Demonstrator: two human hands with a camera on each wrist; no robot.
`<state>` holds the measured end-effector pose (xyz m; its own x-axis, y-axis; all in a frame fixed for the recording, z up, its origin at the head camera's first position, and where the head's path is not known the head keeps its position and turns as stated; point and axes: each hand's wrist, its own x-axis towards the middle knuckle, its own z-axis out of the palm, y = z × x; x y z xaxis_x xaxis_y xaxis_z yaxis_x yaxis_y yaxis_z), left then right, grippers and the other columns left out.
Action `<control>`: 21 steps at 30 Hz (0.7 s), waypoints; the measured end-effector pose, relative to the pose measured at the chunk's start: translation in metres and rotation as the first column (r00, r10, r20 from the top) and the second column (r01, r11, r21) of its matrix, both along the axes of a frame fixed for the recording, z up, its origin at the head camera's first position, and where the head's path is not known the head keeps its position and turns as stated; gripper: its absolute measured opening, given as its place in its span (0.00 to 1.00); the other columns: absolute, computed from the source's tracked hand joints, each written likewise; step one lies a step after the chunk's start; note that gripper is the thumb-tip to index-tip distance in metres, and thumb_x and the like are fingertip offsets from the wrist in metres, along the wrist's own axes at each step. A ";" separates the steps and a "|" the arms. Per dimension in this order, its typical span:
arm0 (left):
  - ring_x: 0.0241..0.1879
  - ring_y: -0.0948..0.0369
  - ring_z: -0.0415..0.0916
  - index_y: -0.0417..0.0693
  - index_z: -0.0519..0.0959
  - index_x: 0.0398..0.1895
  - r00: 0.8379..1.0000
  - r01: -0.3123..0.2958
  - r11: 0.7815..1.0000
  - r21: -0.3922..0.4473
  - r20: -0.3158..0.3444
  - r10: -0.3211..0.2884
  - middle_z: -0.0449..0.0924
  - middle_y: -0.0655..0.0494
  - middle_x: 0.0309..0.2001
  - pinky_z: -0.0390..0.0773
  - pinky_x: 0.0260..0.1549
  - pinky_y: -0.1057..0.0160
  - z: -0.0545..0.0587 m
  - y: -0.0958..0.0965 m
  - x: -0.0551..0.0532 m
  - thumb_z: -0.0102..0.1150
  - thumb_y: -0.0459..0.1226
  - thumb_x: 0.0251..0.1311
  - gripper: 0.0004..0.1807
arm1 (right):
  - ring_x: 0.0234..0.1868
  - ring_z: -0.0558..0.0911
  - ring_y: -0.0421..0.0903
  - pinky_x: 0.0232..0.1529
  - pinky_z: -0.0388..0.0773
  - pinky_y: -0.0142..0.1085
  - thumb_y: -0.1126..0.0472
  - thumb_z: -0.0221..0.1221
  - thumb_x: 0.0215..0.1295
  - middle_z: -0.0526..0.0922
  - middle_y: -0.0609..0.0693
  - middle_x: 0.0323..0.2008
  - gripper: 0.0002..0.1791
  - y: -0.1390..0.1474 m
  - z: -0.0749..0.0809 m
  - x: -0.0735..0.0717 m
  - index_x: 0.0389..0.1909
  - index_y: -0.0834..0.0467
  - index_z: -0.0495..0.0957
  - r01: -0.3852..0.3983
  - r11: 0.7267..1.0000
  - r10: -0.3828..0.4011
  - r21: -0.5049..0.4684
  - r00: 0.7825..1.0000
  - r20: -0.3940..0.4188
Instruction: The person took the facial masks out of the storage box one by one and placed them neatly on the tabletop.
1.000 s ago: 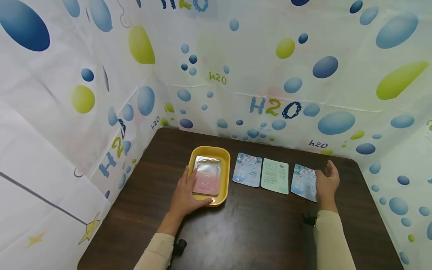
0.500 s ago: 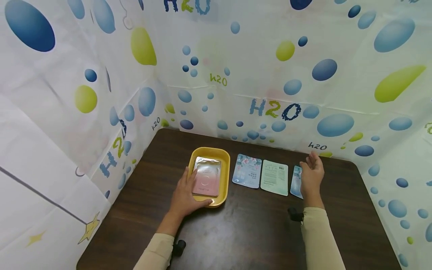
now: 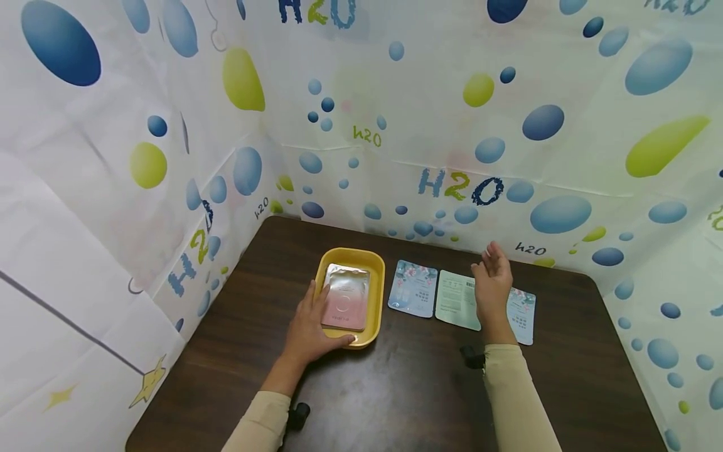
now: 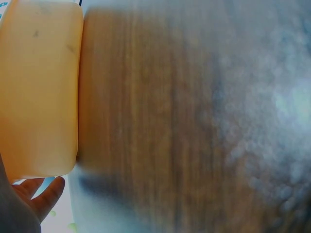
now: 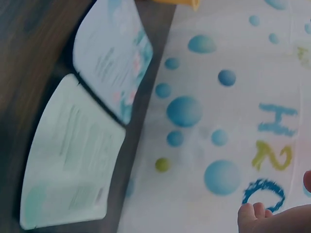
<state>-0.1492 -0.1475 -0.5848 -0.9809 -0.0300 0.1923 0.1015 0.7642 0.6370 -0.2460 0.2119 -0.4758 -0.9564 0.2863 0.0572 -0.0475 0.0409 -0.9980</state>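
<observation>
My left hand (image 3: 309, 328) rests at the near left corner of a yellow tray (image 3: 378, 301), fingers stretched along its left side and thumb on the near rim. Inside the tray lies a silver-and-pink sachet (image 3: 344, 302), apparently stacked on others. To the right, three flat sachets lie in a row: a blue flowered one (image 3: 413, 289), a pale green one (image 3: 454, 300) with printed text, and another blue flowered one (image 3: 522, 317). Over the gap between the last two hovers my right hand (image 3: 492, 292), its fingers extended and holding nothing; it hides part of both sachets.
A dark wooden table (image 3: 395, 383) carries everything. White sheeting (image 3: 350, 207) printed with blue and green drops walls it in at the back and left. Each wrist wears a small black camera (image 3: 473, 356).
My right hand has moved left, from the rightmost blue sachet toward the green one, uncovering the blue one's right part. My left hand and the tray stay in place.
</observation>
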 end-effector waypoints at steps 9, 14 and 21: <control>0.74 0.36 0.60 0.60 0.56 0.81 1.000 0.004 1.000 0.007 -0.001 -0.004 0.44 0.47 0.84 0.73 0.59 0.29 0.001 0.000 0.001 0.76 0.68 0.33 0.68 | 0.80 0.60 0.46 0.77 0.61 0.44 0.66 0.51 0.75 0.59 0.44 0.79 0.34 -0.034 0.007 0.001 0.79 0.48 0.57 -0.093 0.996 0.093 0.012 0.994 -0.060; 0.75 0.37 0.59 0.61 0.55 0.82 1.000 0.001 1.000 0.014 0.022 -0.002 0.43 0.49 0.84 0.71 0.61 0.29 0.001 0.001 0.001 0.77 0.68 0.33 0.69 | 0.80 0.59 0.45 0.79 0.57 0.42 0.67 0.51 0.75 0.59 0.44 0.80 0.35 -0.054 0.008 0.003 0.80 0.51 0.55 -0.165 0.986 0.164 -0.001 0.983 -0.077; 0.75 0.36 0.59 0.60 0.55 0.81 1.000 0.003 1.000 0.014 0.000 -0.003 0.43 0.47 0.84 0.71 0.60 0.29 0.000 0.000 0.000 0.77 0.67 0.33 0.68 | 0.79 0.61 0.46 0.79 0.58 0.40 0.69 0.51 0.74 0.60 0.46 0.79 0.35 -0.091 0.006 0.005 0.80 0.53 0.55 -0.220 0.975 0.220 0.017 0.968 -0.119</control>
